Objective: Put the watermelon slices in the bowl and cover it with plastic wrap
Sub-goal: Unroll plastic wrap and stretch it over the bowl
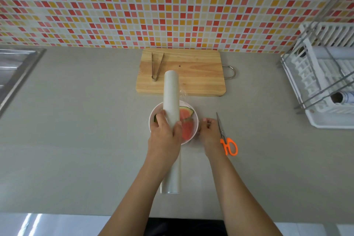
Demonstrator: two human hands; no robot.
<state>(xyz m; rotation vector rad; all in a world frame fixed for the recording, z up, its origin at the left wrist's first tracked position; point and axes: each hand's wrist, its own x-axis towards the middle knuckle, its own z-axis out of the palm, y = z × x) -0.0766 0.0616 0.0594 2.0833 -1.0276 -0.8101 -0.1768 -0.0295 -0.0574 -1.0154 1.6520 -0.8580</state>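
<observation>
Grey counter (76, 140): left hand (164, 132) grips wrap roll (171, 94) over bowl (195, 120).

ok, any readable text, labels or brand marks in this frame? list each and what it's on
None readable.
Plastic wrap roll: plain, no print visible.
Orange-handled scissors: no marking visible.
Rolled item in the dish rack: faint marks on it, too small and blurred to read.
</observation>
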